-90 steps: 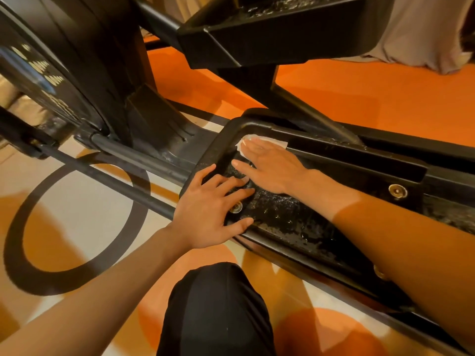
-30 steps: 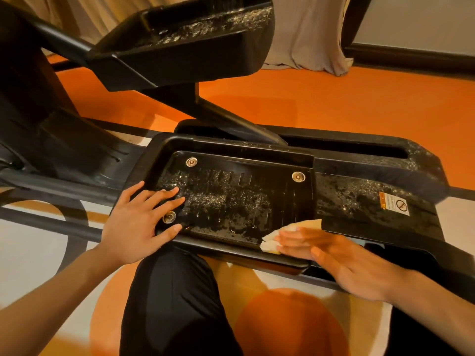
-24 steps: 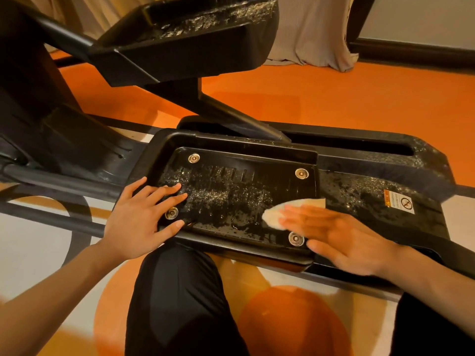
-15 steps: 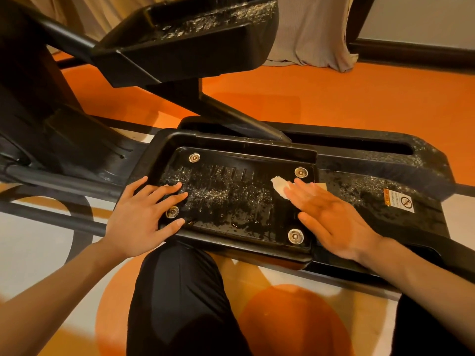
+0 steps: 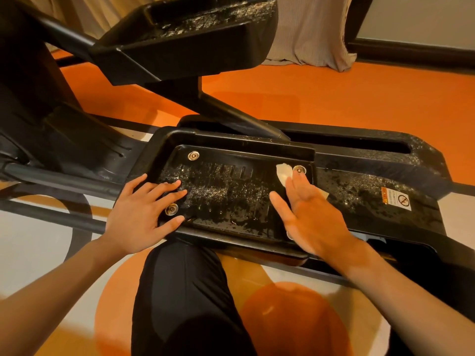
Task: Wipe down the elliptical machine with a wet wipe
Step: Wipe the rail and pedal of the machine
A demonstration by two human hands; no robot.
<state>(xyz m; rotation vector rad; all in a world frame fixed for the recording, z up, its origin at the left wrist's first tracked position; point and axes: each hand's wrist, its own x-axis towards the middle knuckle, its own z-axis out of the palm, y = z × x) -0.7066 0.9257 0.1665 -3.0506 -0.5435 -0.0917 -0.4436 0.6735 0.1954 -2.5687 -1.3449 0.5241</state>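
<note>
Mid-wipe on the near pedal of the elliptical. Got the wipe pinned flat under the right hand with straight fingers, pressing rather than gripping. Showing only a pale corner by the far right bolt, plus maybe a sliver at the hand's outer edge, hard to tell. Bracing with the left hand too, spread flat and relaxed on the pedal's left end, holding nothing. Looks like plenty of wet speckle left across the tread.

Handling-wise: thin, soft, limp and probably slick, so likely to bunch up or slide out. Better to keep a broad palm on it, or pinch a folded edge when lifting. Worth bracing in case of the pedal swinging.
</note>
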